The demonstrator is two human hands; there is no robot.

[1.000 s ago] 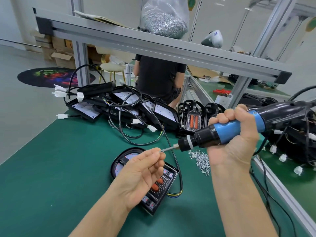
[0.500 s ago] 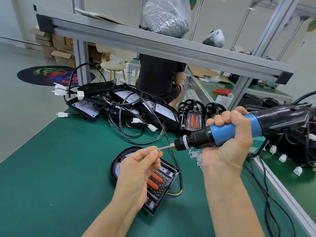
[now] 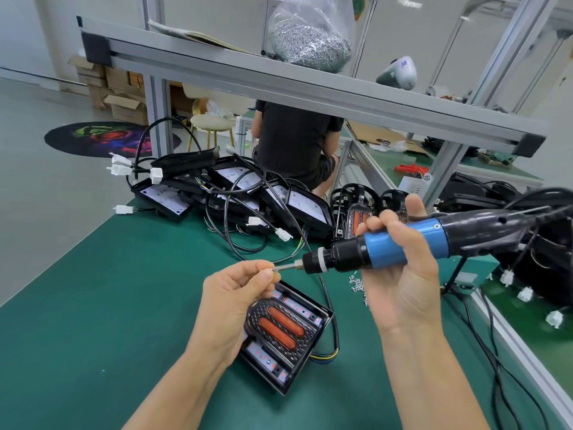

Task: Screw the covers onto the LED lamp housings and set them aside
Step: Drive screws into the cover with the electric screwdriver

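Note:
A black LED lamp housing (image 3: 290,333) with two orange lenses lies on the green mat (image 3: 93,305) in front of me, a black cable leaving its right side. My right hand (image 3: 400,274) grips a blue and black electric screwdriver (image 3: 403,243), held level above the lamp with its bit pointing left. My left hand (image 3: 238,293) pinches a small screw (image 3: 273,269) at the bit's tip. A little heap of loose screws (image 3: 356,285) lies on the mat under my right hand.
A pile of black lamp housings with cables and white connectors (image 3: 223,193) fills the back of the mat. More lamps and cables (image 3: 527,243) lie at the right. An aluminium shelf (image 3: 310,91) overhead carries a bag of screws (image 3: 310,38). A person in black (image 3: 294,144) sits behind.
Both hands and the screwdriver have shifted slightly left and lower over the lamp. My left hand's fingertips stay at the bit's tip, and more of the lamp's orange lenses shows.

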